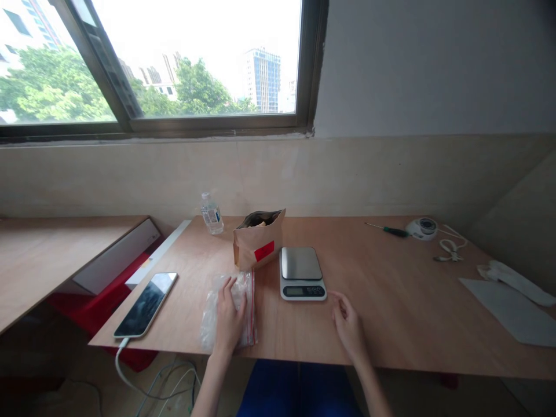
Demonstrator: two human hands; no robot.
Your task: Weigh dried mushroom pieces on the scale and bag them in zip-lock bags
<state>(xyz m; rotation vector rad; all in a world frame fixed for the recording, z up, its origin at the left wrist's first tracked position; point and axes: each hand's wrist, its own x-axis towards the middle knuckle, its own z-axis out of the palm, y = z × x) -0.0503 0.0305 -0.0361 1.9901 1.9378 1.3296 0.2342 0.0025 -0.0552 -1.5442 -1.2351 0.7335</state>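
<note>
The left hand (229, 317) lies palm down on a clear plastic zip bag (209, 319), fingers lightly spread and pressed flat on it rather than pinching it. The bag lies at the near edge of the tabletop (391, 301), its red-striped seal along its right side. The right hand (348, 325) rests on the bare wood well to the right, fingers loosely curled and holding nothing, its fingertips just beside the front right corner of a small kitchen scale (302, 272). Behind the bag and just left of the scale stands a brown paper bag (256, 246) with a red label, upright with its top open. A small water bottle (211, 213) stands farther back by the wall. A phone (146, 304) lies face up to the left of the bag with a white cable (124, 365) hanging from its near end. A screwdriver (388, 230) lies far back on the right.
</note>
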